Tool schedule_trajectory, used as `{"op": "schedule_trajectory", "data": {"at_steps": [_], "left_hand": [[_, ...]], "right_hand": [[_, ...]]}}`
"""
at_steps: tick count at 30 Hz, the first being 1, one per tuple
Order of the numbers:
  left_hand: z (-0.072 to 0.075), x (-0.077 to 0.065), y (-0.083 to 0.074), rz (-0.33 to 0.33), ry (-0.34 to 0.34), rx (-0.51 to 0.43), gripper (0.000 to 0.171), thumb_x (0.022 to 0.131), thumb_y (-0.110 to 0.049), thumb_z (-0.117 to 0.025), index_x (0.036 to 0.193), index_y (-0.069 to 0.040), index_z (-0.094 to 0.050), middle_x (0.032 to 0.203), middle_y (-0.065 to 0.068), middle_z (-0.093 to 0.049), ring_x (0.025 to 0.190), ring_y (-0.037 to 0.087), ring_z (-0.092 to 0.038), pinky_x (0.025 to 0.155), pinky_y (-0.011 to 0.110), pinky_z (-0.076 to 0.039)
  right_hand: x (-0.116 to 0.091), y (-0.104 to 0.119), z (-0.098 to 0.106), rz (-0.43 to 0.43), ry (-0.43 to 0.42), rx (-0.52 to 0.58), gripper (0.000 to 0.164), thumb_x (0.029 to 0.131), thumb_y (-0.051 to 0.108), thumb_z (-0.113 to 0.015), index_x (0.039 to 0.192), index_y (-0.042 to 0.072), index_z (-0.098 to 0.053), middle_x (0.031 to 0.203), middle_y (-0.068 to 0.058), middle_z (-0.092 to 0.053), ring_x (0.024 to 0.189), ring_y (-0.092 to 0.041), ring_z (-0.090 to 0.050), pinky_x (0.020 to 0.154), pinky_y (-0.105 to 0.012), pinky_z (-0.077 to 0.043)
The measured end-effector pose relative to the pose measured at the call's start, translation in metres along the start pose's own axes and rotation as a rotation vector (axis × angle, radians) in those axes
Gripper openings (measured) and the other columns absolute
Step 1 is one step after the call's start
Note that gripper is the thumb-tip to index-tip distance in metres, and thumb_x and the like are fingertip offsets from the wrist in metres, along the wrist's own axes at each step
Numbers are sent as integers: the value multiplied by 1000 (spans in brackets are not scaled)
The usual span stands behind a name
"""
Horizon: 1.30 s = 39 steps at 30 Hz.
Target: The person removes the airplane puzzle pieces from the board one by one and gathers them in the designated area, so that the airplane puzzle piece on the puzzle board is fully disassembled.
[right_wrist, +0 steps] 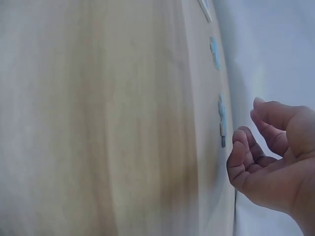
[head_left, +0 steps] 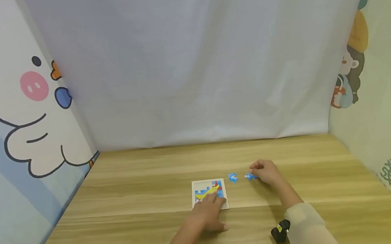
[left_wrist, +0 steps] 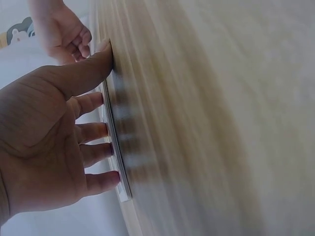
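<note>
A small jigsaw puzzle in a white frame (head_left: 208, 181) lies on the table, partly filled with blue and yellow pieces, with a bare area at its upper left. My left hand (head_left: 209, 211) rests on its lower part and hides some of it. Seen in the left wrist view, the fingertips of the left hand (left_wrist: 54, 132) touch the tray and the thumb is spread away. To the right lie two loose blue puzzle pieces, a nearer one (head_left: 233, 178) and a farther one (head_left: 250, 176). Over the farther piece (right_wrist: 222, 120) hovers my right hand (right_wrist: 270, 152), loosely curled, with a visible gap between thumb and fingers.
The wood-grain table (head_left: 133, 171) runs back to a pale curtain (head_left: 191, 79). Cartoon-printed panels (head_left: 8, 128) stand on both sides. A black device (head_left: 280, 231) is at the right wrist, by the sleeve.
</note>
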<state>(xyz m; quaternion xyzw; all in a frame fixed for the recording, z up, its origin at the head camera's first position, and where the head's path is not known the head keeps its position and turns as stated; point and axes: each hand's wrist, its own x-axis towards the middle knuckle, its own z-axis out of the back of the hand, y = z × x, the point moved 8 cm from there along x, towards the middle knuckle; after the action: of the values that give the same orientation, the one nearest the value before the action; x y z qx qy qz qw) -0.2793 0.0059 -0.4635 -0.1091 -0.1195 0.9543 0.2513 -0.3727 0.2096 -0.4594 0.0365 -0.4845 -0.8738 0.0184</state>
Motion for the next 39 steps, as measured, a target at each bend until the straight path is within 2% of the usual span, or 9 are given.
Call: {"op": "schedule_trajectory", "data": {"at_steps": [10,14,20,32,39], "left_hand": [[2,-1,-1,5,-2,-11,75,72,-44,-77,133,-15,-47,143,11,-35,131,30,-31,100,52,-32],[3,-3,-1,9,5,-23,75,71,-44,-77,134,-16,-46,144,11,-34,132,30,-30,101,53,-31],[0,-3,-1,9,10,-28,76,70,-44,-78,133,-15,-46,143,12,-35,131,30,-31,101,53,-31],[2,-5,-1,12,18,-26,76,73,-42,-76,136,-15,-45,145,12,-32,133,31,-28,102,53,-29],[4,-5,-1,8,28,-36,76,74,-42,-75,137,-15,-44,146,12,-31,133,33,-27,102,54,-28]], "right_hand": [[-8,15,-7,38,20,58,25,91,6,-56,111,-8,-56,100,-13,-58,87,-25,-54,77,-36,-49],[-9,19,-16,40,33,96,25,91,7,-57,112,-7,-56,102,-15,-57,90,-27,-54,78,-39,-49],[-11,21,-32,38,41,122,25,90,9,-59,110,-5,-57,102,-13,-57,88,-24,-53,74,-37,-49],[-12,39,-59,91,76,142,23,88,7,-61,109,-3,-58,98,-10,-58,89,-25,-55,74,-38,-50],[-10,44,-81,87,149,182,25,88,5,-61,110,-6,-56,98,-14,-59,83,-25,-58,68,-35,-52]]}}
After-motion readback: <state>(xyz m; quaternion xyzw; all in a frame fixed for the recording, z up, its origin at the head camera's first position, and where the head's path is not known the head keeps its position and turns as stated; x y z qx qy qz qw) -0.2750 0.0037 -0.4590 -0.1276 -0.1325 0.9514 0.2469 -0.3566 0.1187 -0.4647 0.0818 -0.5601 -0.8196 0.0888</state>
